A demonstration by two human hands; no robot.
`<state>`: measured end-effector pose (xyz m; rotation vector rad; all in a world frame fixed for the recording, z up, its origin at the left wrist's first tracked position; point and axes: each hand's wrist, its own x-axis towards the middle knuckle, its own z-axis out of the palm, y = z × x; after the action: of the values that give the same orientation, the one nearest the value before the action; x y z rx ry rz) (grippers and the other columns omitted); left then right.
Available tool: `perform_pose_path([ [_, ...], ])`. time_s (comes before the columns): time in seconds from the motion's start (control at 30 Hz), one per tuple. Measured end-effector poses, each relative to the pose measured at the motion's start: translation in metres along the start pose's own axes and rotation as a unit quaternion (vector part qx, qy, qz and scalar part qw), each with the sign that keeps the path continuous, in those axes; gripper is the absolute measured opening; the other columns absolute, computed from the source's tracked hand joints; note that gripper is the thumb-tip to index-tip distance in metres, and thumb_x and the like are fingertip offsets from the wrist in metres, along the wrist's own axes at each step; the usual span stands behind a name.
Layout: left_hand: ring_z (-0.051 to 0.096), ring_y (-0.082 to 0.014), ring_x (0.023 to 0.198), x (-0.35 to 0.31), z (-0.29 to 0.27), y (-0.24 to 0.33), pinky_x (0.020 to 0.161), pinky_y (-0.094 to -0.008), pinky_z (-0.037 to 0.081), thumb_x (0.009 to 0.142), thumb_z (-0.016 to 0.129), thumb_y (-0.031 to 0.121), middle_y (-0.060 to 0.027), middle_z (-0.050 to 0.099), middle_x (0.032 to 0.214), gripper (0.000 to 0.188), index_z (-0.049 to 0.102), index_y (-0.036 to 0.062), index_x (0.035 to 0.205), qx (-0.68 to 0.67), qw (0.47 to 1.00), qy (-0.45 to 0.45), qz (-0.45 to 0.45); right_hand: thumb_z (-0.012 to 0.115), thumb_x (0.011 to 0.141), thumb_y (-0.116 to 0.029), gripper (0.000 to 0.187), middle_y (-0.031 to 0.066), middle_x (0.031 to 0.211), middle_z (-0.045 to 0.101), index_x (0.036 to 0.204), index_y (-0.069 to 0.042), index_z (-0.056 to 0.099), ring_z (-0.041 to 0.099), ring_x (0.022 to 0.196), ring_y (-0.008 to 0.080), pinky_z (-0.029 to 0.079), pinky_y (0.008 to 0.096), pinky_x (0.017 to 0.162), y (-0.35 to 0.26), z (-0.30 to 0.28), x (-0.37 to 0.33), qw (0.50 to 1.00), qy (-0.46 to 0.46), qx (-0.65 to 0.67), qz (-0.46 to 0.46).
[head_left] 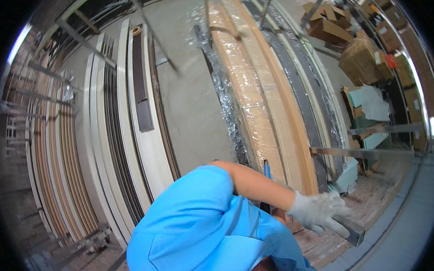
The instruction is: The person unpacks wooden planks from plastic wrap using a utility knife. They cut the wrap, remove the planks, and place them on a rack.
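Ending squarely: grey metal bar [354,234]; white-gloved left hand [318,212] at it, fingers partly spread, grip unclear; right hand hidden; scuffed brownish surface [376,198], grey floor [182,102].

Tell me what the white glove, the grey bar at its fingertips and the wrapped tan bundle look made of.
White glove: probably knitted fabric, matte and creased; blur hides the weave.
Grey bar: likely metal, given its crisp edges and dull sheen.
Tan bundle: clear plastic film outside, wrinkled with bright glints; cardboard or wood beneath, I can't tell which.
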<state>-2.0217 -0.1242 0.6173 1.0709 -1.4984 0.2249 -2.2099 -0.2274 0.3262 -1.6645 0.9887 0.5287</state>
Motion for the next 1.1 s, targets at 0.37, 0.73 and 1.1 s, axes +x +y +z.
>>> perform_pose_path([
  [0.37, 0.064, -0.0358, 0.111, -0.313, -0.271, 0.001, 0.096, -0.0426, 0.050, 0.088, 0.071, 0.033, -0.0224, 0.066, 0.121, 0.061, 0.055, 0.0032, 0.138, 0.181, 0.704, 0.031, -0.686, 0.060, 0.094, -0.015, 0.050, 0.0088, 0.090, 0.064, 0.141, -0.007, 0.043, 0.067, 0.071, 0.0180, 0.056, 0.0316, 0.058, -0.264, 0.093, 0.091, 0.984, -0.117, 0.096, -0.089],
  [0.73, 0.065, -0.0256, 0.107, -0.324, -0.529, -0.093, 0.093, -0.0360, 0.053, 0.093, 0.070, 0.034, -0.0197, 0.069, 0.111, 0.061, 0.049, 0.0034, 0.142, 0.001, 0.678, 0.211, -0.704, 0.062, 0.094, -0.005, 0.039, 0.0172, 0.118, 0.060, 0.130, 0.003, 0.050, 0.060, 0.117, 0.0318, 0.048, 0.0439, 0.104, -0.590, 0.348, 0.127, 0.876, -0.264, 0.370, -0.161],
  [1.1, 0.053, -0.0102, 0.052, -0.261, -0.756, -0.299, 0.046, -0.0260, 0.041, 0.097, 0.064, 0.029, -0.0005, 0.059, 0.068, 0.025, 0.067, 0.0048, 0.098, -0.147, 0.674, 0.064, -0.721, 0.078, 0.080, -0.029, 0.049, 0.0152, 0.108, 0.068, 0.122, -0.009, 0.064, 0.064, 0.105, 0.0350, 0.050, 0.0434, 0.088, -0.852, 0.382, 0.194, 0.695, 0.016, -0.394, -0.601],
])
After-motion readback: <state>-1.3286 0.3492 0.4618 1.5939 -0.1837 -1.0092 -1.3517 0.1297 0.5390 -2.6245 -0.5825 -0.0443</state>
